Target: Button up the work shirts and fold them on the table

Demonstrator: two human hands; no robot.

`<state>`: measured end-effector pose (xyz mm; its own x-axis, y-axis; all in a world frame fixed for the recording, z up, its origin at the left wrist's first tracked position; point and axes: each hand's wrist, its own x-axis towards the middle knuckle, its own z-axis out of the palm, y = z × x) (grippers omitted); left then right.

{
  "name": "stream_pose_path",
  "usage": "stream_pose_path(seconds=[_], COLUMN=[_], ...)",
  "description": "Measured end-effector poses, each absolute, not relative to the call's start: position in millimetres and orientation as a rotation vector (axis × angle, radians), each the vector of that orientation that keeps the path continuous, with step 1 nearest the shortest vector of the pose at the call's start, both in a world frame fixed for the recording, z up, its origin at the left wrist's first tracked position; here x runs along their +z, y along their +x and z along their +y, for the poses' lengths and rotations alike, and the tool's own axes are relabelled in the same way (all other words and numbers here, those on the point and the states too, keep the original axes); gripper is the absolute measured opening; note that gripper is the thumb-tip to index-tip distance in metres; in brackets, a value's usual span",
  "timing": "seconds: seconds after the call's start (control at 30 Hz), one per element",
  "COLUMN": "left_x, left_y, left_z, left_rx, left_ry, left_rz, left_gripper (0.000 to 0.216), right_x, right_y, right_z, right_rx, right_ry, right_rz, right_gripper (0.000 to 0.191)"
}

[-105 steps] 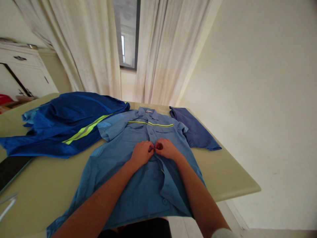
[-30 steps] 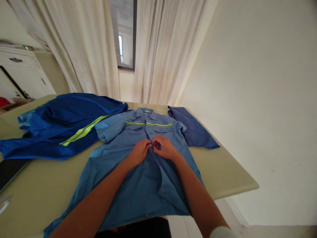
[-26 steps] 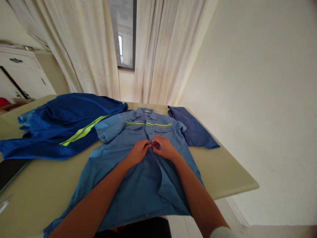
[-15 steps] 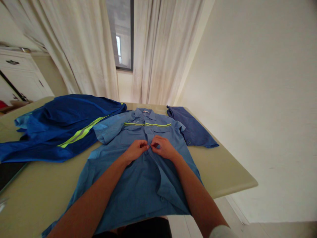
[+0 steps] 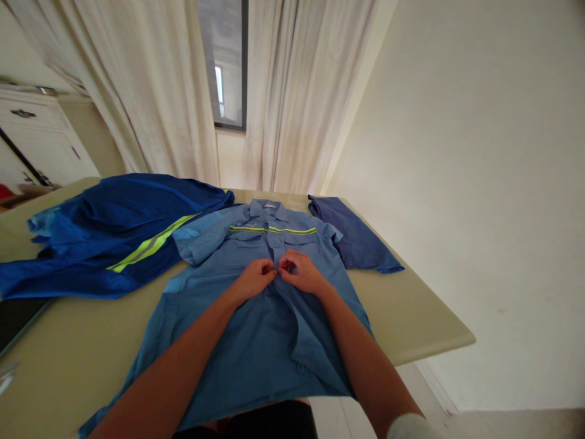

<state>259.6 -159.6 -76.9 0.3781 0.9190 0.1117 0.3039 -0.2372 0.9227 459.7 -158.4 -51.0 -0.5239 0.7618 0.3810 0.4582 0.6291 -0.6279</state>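
A light blue short-sleeved work shirt [image 5: 256, 341] with a yellow-green stripe across the chest lies face up on the beige table [image 5: 411, 323], collar away from me. My left hand [image 5: 253, 280] and my right hand [image 5: 299, 273] meet at the shirt's front placket, just below the chest pockets. Both hands pinch the cloth there, fingertips almost touching. Below my hands the front edges lie partly apart, with a button showing near the hem.
A dark blue garment with a reflective stripe [image 5: 114, 235] lies bunched at the left. A smaller blue garment [image 5: 351, 235] lies at the right, near the table's edge. White curtains and a window stand behind. A white cabinet [image 5: 31, 140] is at far left.
Both hands have stayed at the placket, shifting slightly up the shirt towards the collar, with small finger movements. The view has shifted a little.
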Motion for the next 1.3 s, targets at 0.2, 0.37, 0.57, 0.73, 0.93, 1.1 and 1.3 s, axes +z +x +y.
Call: stream_pose_path(seconds=[0.2,0.37,0.57,0.73,0.93,1.1,1.3], left_x=[-74.5,-71.7,-71.4,-72.4,-71.7,-70.4,-71.7], left_y=[258.5,258.4,263.0,264.7,265.0,265.3,265.4], left_z=[-160.5,-162.7,-166.0,-168.1,-169.7,-170.8,-171.7], left_rx=[0.876,0.871,0.881,0.901,0.875,0.857,0.817], left_ry=[1.743,1.813,1.872,2.001,2.081,2.120,2.194], left_rz=[1.060,1.085,1.148,1.233,1.287,1.313,1.356], left_gripper=[0.027,0.030,0.017,0.014,0.013,0.012,0.016], right_x=[-51.7,-50.8,-53.4,-58.7,-60.5,-58.6,-59.4], right_y=[458.8,458.6,457.7,457.7,458.2,457.4,456.8], right_z=[-158.4,-158.9,-157.4,-154.8,-153.9,-154.7,-153.7], right_rx=[0.660,0.694,0.740,0.776,0.799,0.867,0.942], right_ry=[-0.936,-0.936,-0.984,-1.004,-1.007,-1.059,-1.069], right_rz=[-2.170,-2.157,-2.100,-2.057,-2.027,-1.981,-1.951], right_gripper=[0.004,0.003,0.004,0.004,0.005,0.007,0.010])
